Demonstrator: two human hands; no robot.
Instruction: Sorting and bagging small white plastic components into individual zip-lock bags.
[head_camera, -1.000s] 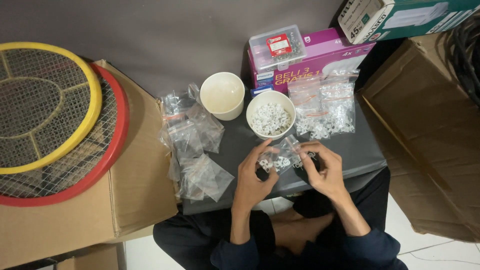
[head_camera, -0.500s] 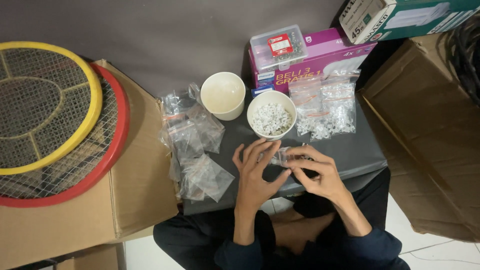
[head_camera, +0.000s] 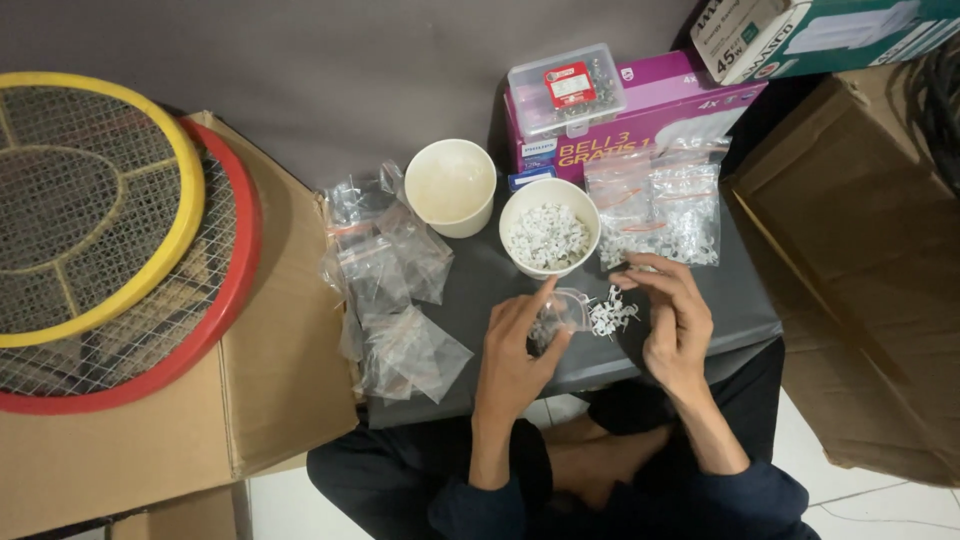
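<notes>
1. The left hand (head_camera: 515, 350) pinches a small clear bag (head_camera: 558, 312) by its mouth, closed on it
2. The right hand (head_camera: 672, 320) hovers spread and empty over loose white clips (head_camera: 610, 317) on the dark tabletop (head_camera: 720, 310); gathering them well likely calls for keeping the bag mouth wide
3. Beyond stands a paper cup of clips (head_camera: 549, 238), an empty cup (head_camera: 450, 187) beside it

left hand (head_camera: 515, 345) pinches small clear bag (head_camera: 556, 312); right hand (head_camera: 677, 322) beside loose white clips (head_camera: 610, 317).
</notes>
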